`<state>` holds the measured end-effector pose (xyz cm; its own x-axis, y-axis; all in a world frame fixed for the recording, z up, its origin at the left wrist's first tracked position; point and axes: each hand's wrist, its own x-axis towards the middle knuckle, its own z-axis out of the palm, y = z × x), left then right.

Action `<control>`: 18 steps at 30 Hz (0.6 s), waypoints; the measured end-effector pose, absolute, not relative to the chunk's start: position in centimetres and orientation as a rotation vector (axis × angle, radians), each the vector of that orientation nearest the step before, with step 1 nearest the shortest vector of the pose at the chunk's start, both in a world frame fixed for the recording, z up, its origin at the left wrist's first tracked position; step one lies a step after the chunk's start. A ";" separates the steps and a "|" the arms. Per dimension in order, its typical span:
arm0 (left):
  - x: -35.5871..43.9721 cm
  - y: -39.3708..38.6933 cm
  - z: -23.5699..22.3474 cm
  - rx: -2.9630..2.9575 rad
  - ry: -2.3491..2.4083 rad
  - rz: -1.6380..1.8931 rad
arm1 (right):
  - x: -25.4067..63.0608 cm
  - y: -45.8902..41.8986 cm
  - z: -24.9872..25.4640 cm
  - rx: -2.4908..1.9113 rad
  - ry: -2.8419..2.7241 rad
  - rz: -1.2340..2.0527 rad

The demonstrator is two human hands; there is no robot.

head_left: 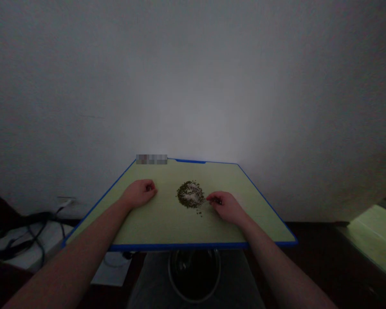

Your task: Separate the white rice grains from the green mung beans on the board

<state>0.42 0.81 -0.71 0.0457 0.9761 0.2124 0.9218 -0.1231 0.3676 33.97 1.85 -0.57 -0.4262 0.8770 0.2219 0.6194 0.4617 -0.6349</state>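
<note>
A pile of small dark greenish-brown grains (184, 201), with paler whitish bits in its middle, lies on a yellow-green board (154, 227) with a blue rim. To the left of the pile, my left hand (139, 192) rests on the board with its fingers curled closed; whatever they may hold is hidden. My right hand (225, 207) is at the pile's right edge, thumb and fingers pinched together. What is between those fingertips is too small to make out. A few loose grains (199, 213) lie just in front of the pile.
A round bowl (194, 296) with a pale rim and dark inside sits on my lap below the board's front edge. Dark cables (35, 234) lie at the left. A grey wall (193, 86) stands behind the board. At the right is a pale greenish surface (376, 240).
</note>
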 end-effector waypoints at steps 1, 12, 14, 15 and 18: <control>0.4 0.8 -0.7 2.172 1.988 0.625 | 33.9 1.8 -0.5 -1.240 -2.191 0.639; 0.4 0.9 -0.8 2.168 1.998 0.621 | 32.6 1.3 -0.2 -1.205 -2.260 0.640; 0.4 0.9 -0.8 2.164 1.992 0.621 | 32.1 1.3 -0.3 -1.190 -2.279 0.645; 0.4 0.9 -0.8 2.165 1.987 0.624 | 31.9 1.3 -0.2 -1.178 -2.293 0.653; 0.3 0.9 -0.9 2.173 1.983 0.632 | 31.4 0.8 0.1 -1.132 -2.350 0.699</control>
